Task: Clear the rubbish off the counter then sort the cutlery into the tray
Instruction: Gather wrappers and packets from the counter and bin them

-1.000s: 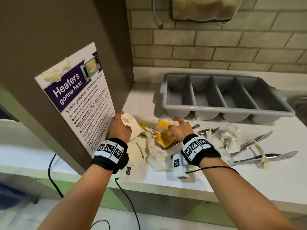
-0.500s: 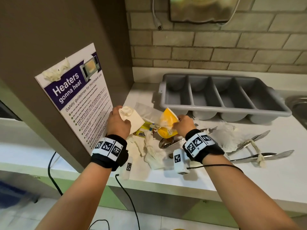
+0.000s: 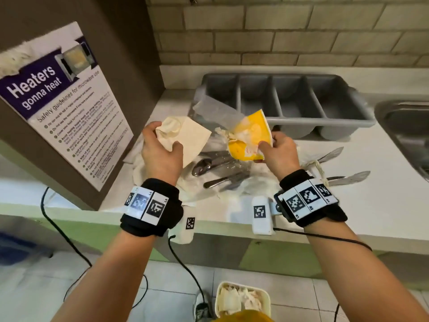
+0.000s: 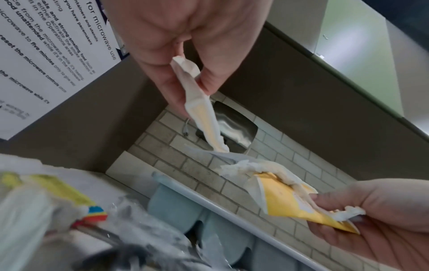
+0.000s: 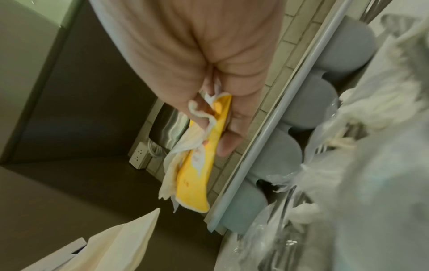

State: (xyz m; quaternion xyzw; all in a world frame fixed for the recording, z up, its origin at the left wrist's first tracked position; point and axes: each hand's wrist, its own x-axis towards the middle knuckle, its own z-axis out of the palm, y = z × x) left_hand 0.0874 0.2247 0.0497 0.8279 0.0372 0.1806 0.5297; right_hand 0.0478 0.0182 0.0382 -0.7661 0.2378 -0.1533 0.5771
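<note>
My left hand (image 3: 162, 147) pinches a cream paper napkin (image 3: 185, 138) (image 4: 199, 111) and holds it above the counter's left end. Level with it, my right hand (image 3: 276, 149) grips a yellow wrapper (image 3: 248, 138) (image 5: 197, 165) (image 4: 290, 201) with crumpled tissue and a clear plastic sheet (image 3: 213, 108) hanging from it. Below them on the white counter (image 3: 371, 201) lie a spoon (image 3: 202, 166), more cutlery handles (image 3: 222, 180) and two knives (image 3: 348, 177) among torn tissue (image 3: 262, 180). The grey four-compartment tray (image 3: 290, 101) stands empty at the back.
A brown cabinet side with a microwave safety poster (image 3: 58, 108) stands close on the left. A steel sink (image 3: 408, 135) is at the right edge. A bin (image 3: 241, 298) with paper scraps sits on the floor below the counter. Cables hang from both wrists.
Both hands have risen off the counter toward me, the left with the napkin, the right lifting the yellow wrapper and clear plastic, uncovering the spoon and handles beneath.
</note>
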